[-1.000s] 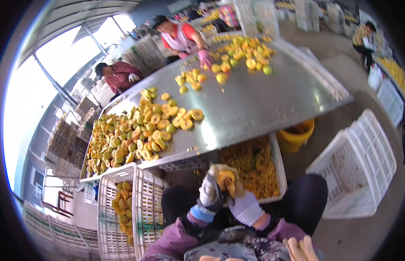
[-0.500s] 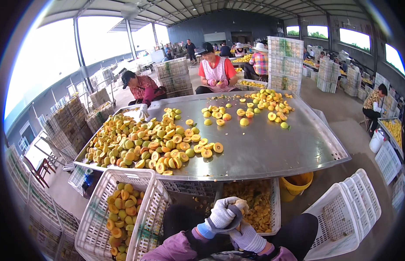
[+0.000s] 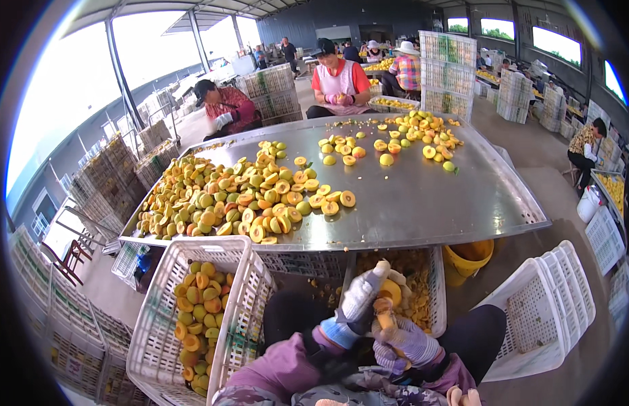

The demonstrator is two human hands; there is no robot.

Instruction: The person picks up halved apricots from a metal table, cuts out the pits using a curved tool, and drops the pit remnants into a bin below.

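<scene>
Yellow-orange peach [image 3: 390,292], held between gloved hands

no packages, labels, signs or screens

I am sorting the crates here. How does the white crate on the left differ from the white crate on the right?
The left crate holds yellow and green fruit; the right crate holds none. The left crate stands beside the steel table, while the right crate tilts on its side, away from it. Both are white plastic lattice.
</scene>
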